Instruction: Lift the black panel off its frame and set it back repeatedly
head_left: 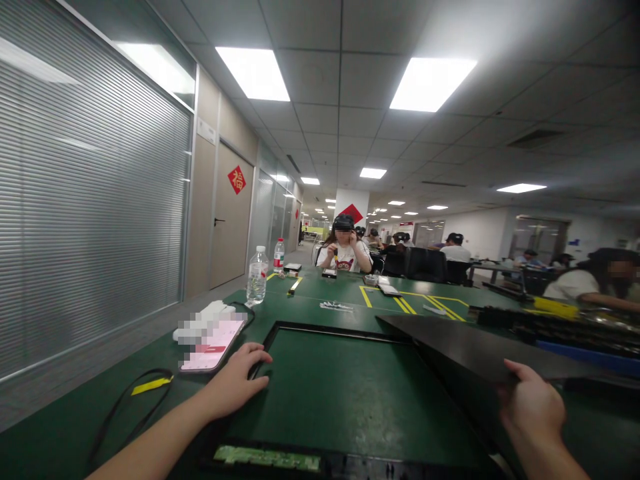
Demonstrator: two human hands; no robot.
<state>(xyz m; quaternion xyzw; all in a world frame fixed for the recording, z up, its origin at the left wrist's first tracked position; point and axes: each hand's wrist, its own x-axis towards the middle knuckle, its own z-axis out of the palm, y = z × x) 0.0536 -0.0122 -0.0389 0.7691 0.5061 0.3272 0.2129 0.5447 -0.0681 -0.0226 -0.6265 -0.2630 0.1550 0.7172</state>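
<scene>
A thin black rectangular frame (340,331) lies on the green table, with bare tabletop showing through its middle. My left hand (240,377) rests across its left side, fingers and thumb apart. My right hand (535,403) grips a dark flat panel (460,343) by its near edge, thumb on top; the fingers beneath are hidden. The panel is tilted above the frame's right side. Along the frame's near side is a green circuit board strip (267,459).
Left of the frame are a phone (215,347), a black cord (120,407) with a yellow tag and a water bottle (257,277). Dark parts (530,327) are piled at right. Across the green table (295,310) sits a person (357,257); another person (595,287) works at right.
</scene>
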